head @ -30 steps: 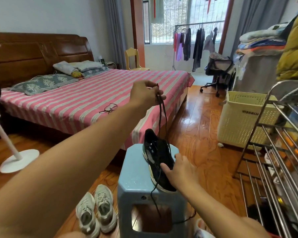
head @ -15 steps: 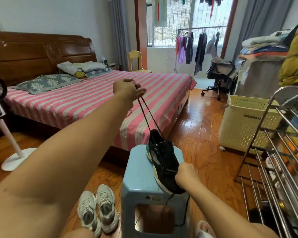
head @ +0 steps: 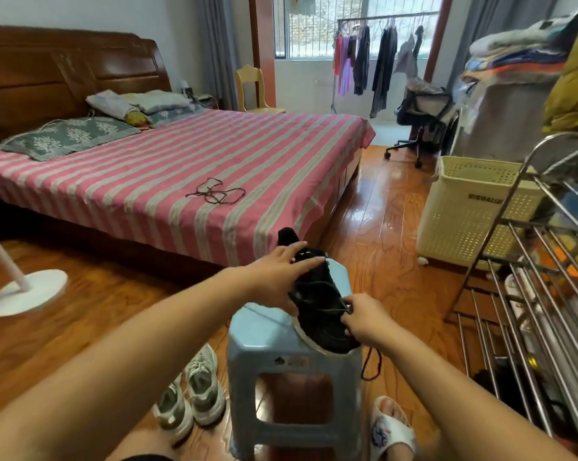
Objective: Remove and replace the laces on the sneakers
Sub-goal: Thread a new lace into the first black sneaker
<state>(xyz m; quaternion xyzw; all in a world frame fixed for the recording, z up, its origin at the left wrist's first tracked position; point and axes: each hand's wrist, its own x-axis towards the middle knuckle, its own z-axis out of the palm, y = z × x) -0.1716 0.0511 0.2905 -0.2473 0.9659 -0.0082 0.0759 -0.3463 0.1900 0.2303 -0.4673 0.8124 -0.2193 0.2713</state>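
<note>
A black sneaker (head: 321, 294) with a white sole lies on a light blue plastic stool (head: 281, 341), toe toward me. My left hand (head: 277, 274) rests on its tongue and collar with fingers spread straight. My right hand (head: 367, 321) pinches the black lace at the lower eyelets, near the toe. One end of that lace (head: 371, 364) dangles off the stool's right side. Another loose black lace (head: 216, 193) lies in a tangle on the striped bed (head: 148, 161).
A pair of grey sneakers (head: 194, 397) sits on the wooden floor left of the stool. My slippered foot (head: 392, 427) is at the stool's right. A metal shoe rack (head: 530, 294) and cream laundry basket (head: 464, 211) stand to the right, a fan base (head: 28, 291) to the left.
My left hand has let go of the lace strands it held taut above the shoe and come down onto the sneaker. My right hand has shifted from the shoe's side to the lace.
</note>
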